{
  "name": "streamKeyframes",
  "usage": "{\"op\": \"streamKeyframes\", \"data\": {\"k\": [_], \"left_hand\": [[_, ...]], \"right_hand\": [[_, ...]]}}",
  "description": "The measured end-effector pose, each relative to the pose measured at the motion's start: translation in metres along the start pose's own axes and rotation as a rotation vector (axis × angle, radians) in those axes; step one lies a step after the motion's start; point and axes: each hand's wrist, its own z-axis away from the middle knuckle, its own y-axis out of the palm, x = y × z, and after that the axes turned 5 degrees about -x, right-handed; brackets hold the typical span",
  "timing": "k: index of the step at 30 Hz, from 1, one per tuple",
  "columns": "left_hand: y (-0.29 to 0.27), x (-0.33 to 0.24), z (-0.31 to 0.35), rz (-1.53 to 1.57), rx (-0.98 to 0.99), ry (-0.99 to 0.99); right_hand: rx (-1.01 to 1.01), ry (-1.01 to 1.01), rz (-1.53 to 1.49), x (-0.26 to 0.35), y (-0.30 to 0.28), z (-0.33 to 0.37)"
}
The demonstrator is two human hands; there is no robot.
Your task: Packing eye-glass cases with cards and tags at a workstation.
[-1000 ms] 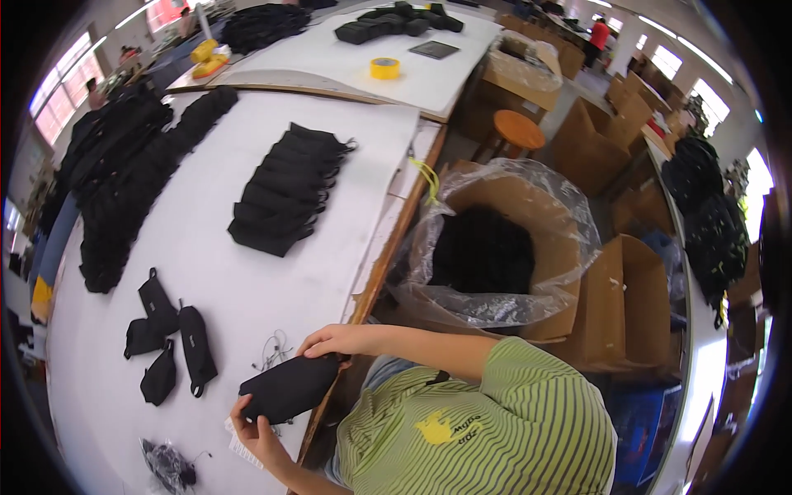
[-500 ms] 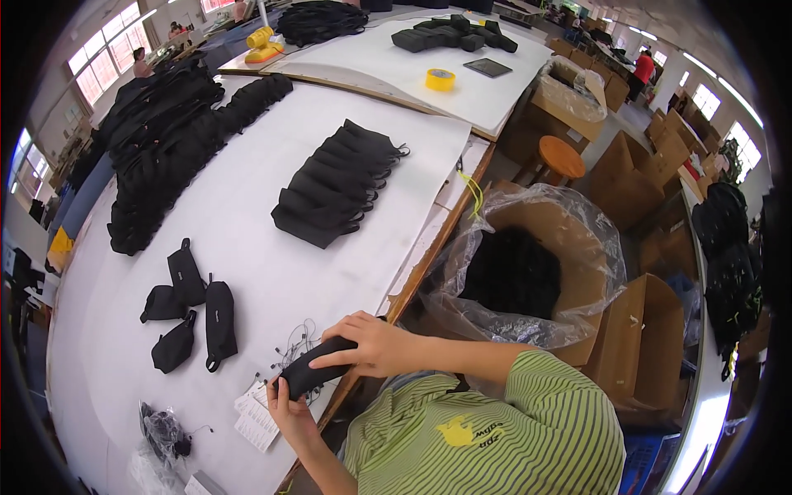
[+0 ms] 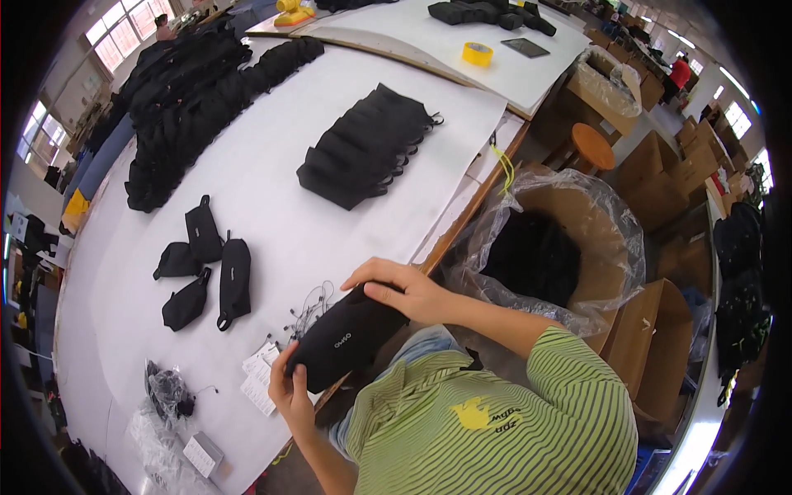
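Both my hands hold a black fabric pouch (image 3: pixel 351 330) by its two ends, at the table's edge. Light lettering shows on its upturned face. My left hand (image 3: pixel 290 386) grips the near-left end, thumb on top. At the other end, my right hand (image 3: pixel 396 289) is closed round the corner with its thumb over the fabric. Beside the pouch lie thin black looped strings (image 3: pixel 312 304) and white printed tags (image 3: pixel 261 378), partly covered by my left hand. Several similar black pouches (image 3: pixel 235 280) rest on the white table to the left.
A row of black pouches with loops (image 3: pixel 367 148) lies farther back on the table (image 3: pixel 272 198). At left stands a long heap of black pouches (image 3: pixel 190 115). A plastic-lined carton (image 3: pixel 606 206) holds black goods on the right, near a wooden stool (image 3: pixel 592 147). Clear plastic bags (image 3: pixel 161 437) lie at front left.
The pouch has been turned so its lettered face shows broad and flat; before, it looked narrow and rolled. My right hand has shifted to its far end. The whole view has tilted downward.
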Motion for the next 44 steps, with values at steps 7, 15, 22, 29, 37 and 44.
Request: {"op": "streamKeyframes", "data": {"k": [7, 15, 22, 29, 37, 44], "left_hand": [[0.028, 0.009, -0.008, 0.165, -0.317, 0.086], [0.034, 0.022, 0.006, 0.155, -0.354, 0.221], [0.038, 0.005, -0.016, 0.127, -0.244, 0.100], [0.069, -0.032, -0.008, -0.240, -0.178, 0.225], [0.087, -0.010, -0.010, -0.153, -0.189, 0.154], [0.075, -0.004, -0.006, 0.009, -0.072, 0.062]], "right_hand": [[0.004, 0.093, -0.011, 0.015, -0.019, 0.008], [0.107, 0.092, 0.302, 0.030, -0.029, 0.013], [0.019, 0.312, -0.095, 0.021, -0.019, 0.017], [-0.370, 0.077, 0.280, 0.013, 0.022, 0.017], [-0.306, 0.136, 0.143, 0.006, 0.037, 0.017], [-0.216, 0.385, -0.322, -0.015, 0.032, 0.018]]}}
